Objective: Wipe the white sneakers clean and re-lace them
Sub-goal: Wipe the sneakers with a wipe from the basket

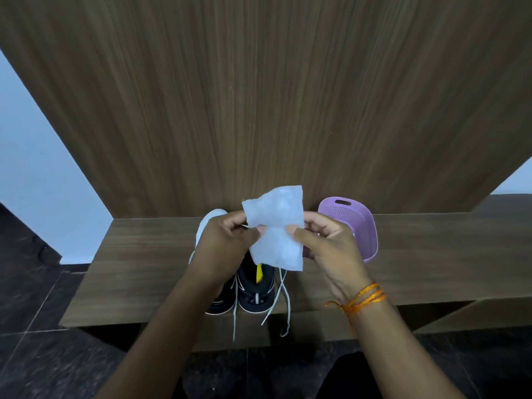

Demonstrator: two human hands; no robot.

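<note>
Both hands are raised just above the bench [144, 269], each pinching the same wipe [276, 226] between thumb and fingertips: the left hand [227, 237] has its left edge, the right hand [328, 240] has the right edge a little lower, and the sheet is spread between them, partly unfolded and creased in the middle. Right under the wipe the sneakers [254, 295] sit side by side on the bench, heels towards the person and toes towards the wooden panel [259, 96] behind; one white toe shows past the left knuckles, and the rest is mostly hidden by the hands. Loose laces [234, 326] trail off the front edge of the bench and hang down. A purple basket [359, 223] stands just beside the shoes on the right, and an orange thread [365, 298] is tied round the right wrist. The wipe looks thin, limp and very light, so it will likely flop and bunch unless folded into a pad or wrapped over the fingers before rubbing. The shoes seem light but firm enough to steady by the heel or with a hand inside the opening, and the laces are soft and best taken near their tips, which could easily slide off the edge
</note>
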